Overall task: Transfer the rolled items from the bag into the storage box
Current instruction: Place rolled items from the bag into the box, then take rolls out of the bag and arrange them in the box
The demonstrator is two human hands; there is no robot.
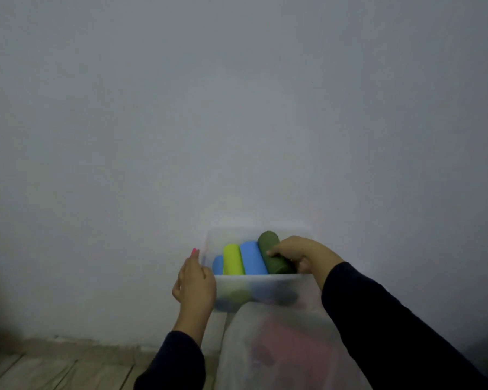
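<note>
Nearest, at the bottom edge, a thin see-through plastic bag [265, 347] stands open-topped between two dark sleeves; something pinkish-red shows dimly through its wall, too blurred to name. To its left lies a strip of pale wooden floor [40, 367].

Just beyond the bag sits the storage box [265, 285], a clear, frosted plastic tub set against the wall. Dark and greenish shapes show faintly through its near wall.

The left hand [193, 280] rests against the box's left near corner, fingers straight and relaxed, holding nothing; one fingertip with a pink nail reaches up beside the left rim.

Inside the box, rolled cloths lie side by side, each a smooth, tight cylinder running near to far. From left to right: a small blue roll [218, 265], mostly hidden, a lime-yellow roll [233, 258], a wider light blue roll [252, 257], and a dark green roll [271, 250] tilted with its far end raised above the others.

The right hand [302, 256] reaches over the box's right side, its fingers and thumb curled round the near part of the dark green roll.

Behind everything rises a plain grey-white wall [237, 108].
</note>
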